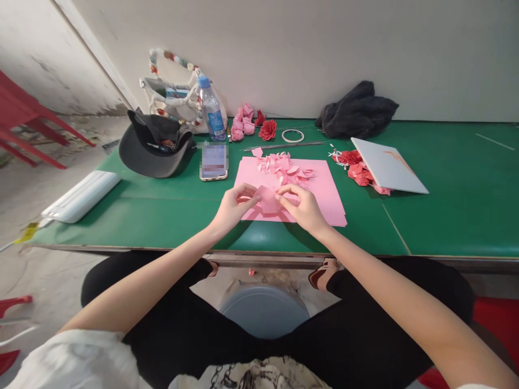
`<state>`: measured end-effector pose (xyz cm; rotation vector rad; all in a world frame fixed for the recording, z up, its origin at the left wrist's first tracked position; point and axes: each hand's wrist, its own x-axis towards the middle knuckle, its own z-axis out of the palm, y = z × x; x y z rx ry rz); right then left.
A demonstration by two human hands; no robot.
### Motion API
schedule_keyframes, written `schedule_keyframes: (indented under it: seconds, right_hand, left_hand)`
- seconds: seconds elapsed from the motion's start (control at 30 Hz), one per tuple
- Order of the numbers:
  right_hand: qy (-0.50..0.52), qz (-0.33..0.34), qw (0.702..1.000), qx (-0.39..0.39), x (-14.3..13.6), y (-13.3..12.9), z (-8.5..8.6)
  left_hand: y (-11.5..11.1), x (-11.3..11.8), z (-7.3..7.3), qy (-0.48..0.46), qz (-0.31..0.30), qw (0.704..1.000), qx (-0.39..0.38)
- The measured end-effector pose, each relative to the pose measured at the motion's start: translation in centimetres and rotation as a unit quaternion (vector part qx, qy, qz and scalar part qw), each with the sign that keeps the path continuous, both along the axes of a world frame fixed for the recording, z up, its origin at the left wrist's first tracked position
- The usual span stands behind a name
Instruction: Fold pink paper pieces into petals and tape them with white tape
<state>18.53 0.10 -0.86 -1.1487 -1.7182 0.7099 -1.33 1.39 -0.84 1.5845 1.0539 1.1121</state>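
Note:
A small piece of pink paper [267, 200] is stretched between my two hands, just above the near part of a stack of pink paper sheets [324, 183]. My left hand [236, 204] pinches its left edge between thumb and fingers. On the opposite edge, my right hand [300, 204] has a similar pinch. Beyond the fingers, a heap of curled pink paper petals [284, 167] lies on the sheets. One loose pink petal [257, 152] rests at the stack's far edge.
Behind the stack are thin wires [290, 145], a tape roll [292, 136], red paper flowers [267, 129] and pink ones [243, 123]. A phone [214, 162], bottle [211, 111] and cap [152, 148] stand left. Right are a white board [389, 165] over red paper flowers and black cloth [357, 111].

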Motion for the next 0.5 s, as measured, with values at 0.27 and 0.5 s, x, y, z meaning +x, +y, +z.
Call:
schedule_keyframes:
  seconds: [0.27, 0.5]
  right_hand:
    - [0.096, -0.017, 0.995, 0.019, -0.4, -0.6, 0.8]
    - [0.104, -0.03, 0.994, -0.024, 0.0, -0.1, 0.5]
  left_hand:
    - [-0.9, 0.2, 1.1, 0.086, -0.025, 0.993, 0.079]
    - [-0.6, 0.1, 1.3, 0.009, -0.024, 0.999, 0.02]
